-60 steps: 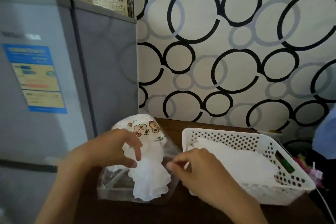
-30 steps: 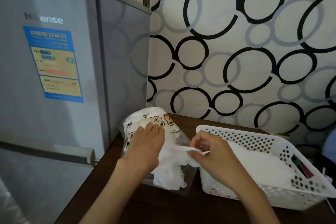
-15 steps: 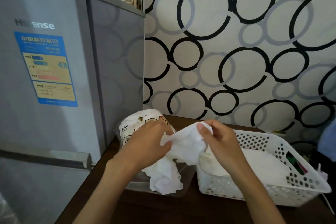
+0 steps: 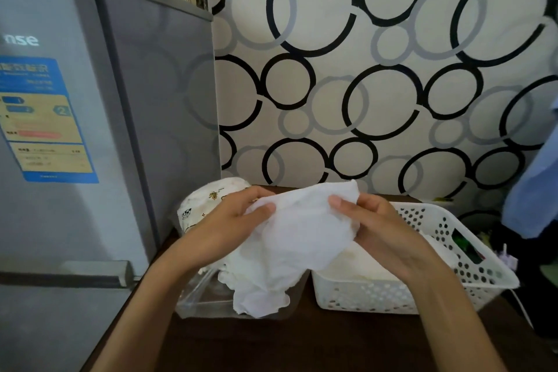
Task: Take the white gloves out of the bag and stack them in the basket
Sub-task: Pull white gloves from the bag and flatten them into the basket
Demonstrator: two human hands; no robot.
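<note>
Both hands hold a thin white glove (image 4: 302,229) spread out above the table. My left hand (image 4: 229,223) pinches its left edge and my right hand (image 4: 374,226) pinches its right edge. Below it lies a clear plastic bag (image 4: 205,296) with more white gloves (image 4: 259,293) spilling out of its mouth. The bag's far end, printed with cartoon animals (image 4: 208,199), sits behind my left hand. To the right stands a white perforated basket (image 4: 453,275) holding a flat pile of white gloves (image 4: 356,269), partly hidden by my right hand.
A grey fridge (image 4: 90,130) stands close on the left, touching the dark wooden table (image 4: 302,341). The circle-patterned wall (image 4: 362,84) is right behind the table. Blue cloth (image 4: 534,184) and small coloured items (image 4: 465,248) lie beyond the basket on the right.
My right hand pulled one glove out of the bag and lifted it. My left hand left the bag and took the glove's other edge; both hands have spread it wider.
</note>
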